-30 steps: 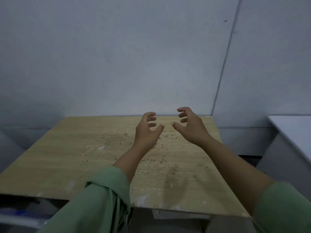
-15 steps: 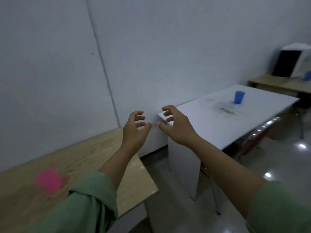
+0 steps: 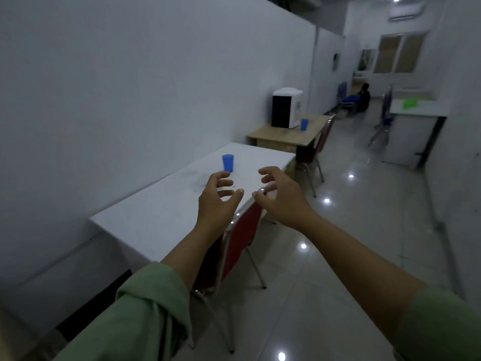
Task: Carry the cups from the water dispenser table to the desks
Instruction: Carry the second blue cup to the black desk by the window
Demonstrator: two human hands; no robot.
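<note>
A blue cup [image 3: 228, 162] stands upright on the white desk [image 3: 161, 214] along the left wall. Farther back, a second blue cup [image 3: 303, 124] stands on the wooden table [image 3: 283, 136] beside the black and white water dispenser [image 3: 285, 108]. My left hand [image 3: 217, 198] and my right hand [image 3: 282, 195] are held out in front of me at chest height, fingers curled and apart, holding nothing. Both hands are in the air, nearer to me than the cup on the white desk.
A red chair [image 3: 242, 238] with a metal frame is pushed up to the white desk, below my hands. Another red chair [image 3: 316, 147] stands by the wooden table. Glossy tiled floor [image 3: 351, 230] runs ahead. A white counter [image 3: 413, 118] and a seated person [image 3: 363, 96] are far off on the right.
My view has swung right, from the wooden desk by the wall to the corridor with the white desk and dispenser table. Both hands stayed raised, open and empty.
</note>
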